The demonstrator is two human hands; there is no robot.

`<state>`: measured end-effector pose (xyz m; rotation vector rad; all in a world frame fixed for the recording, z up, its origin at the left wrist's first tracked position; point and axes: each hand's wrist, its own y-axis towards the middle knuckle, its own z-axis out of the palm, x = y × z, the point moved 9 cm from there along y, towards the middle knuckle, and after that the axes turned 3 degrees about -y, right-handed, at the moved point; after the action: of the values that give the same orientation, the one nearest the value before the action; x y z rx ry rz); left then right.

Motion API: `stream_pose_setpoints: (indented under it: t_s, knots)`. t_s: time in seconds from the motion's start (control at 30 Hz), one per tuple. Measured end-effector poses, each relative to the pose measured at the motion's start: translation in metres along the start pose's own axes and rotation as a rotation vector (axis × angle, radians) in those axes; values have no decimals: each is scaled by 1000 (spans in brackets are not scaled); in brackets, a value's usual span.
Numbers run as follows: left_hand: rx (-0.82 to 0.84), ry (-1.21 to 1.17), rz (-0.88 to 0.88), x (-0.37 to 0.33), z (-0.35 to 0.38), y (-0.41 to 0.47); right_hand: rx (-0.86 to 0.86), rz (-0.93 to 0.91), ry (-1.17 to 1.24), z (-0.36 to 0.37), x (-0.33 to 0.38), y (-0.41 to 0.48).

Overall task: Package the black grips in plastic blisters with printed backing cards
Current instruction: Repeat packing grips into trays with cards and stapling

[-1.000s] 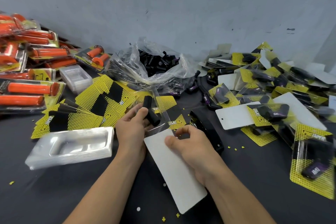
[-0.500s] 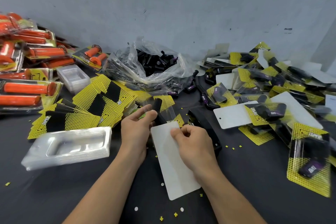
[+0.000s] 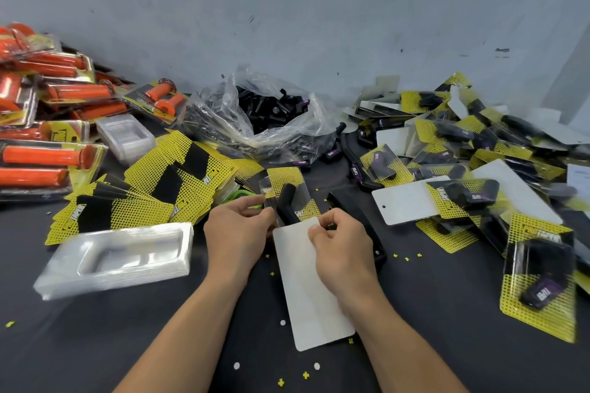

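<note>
In the middle of the dark table [image 3: 95, 344], both hands work at 1 pack. The backing card [image 3: 306, 293] lies with its plain white side up, a long rectangle with rounded corners, its near end on the table and its far end between the hands. At that far end sits the clear blister [image 3: 303, 198], glossy and see-through, with yellow print showing through it. Inside it is the black grip [image 3: 287, 204], a matte, short, tubular shape standing roughly upright; I cannot tell whether it is 1 piece or 2.

The left hand [image 3: 238, 233] has its fingers curled, thumb and fingertips pinching the blister's left edge. The right hand [image 3: 343, 252] is curled too, thumb and forefinger pinching the card's far right corner.

To the left, a fan of yellow printed cards [image 3: 166, 191] lies spread, with a stack of empty blisters [image 3: 118, 260] nearer. Orange grip packs [image 3: 48, 124] pile up at the far left. A crumpled plastic bag [image 3: 265, 118] of loose black grips sits far centre. Finished packs [image 3: 479, 169] heap on the right. A long black tool [image 3: 360, 226] lies just right of the right hand.
</note>
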<state>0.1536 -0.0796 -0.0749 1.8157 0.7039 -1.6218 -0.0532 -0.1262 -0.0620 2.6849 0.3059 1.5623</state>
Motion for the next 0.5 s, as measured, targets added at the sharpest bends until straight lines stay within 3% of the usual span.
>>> stream_pose_setpoints:
  t_s: [0.17, 0.5]
  knots:
    - [5, 124, 11, 1, 0, 0, -13, -12, -50, 0, 3, 0]
    - [147, -27, -65, 8, 9, -1, -22, 10, -170, 0, 2, -1]
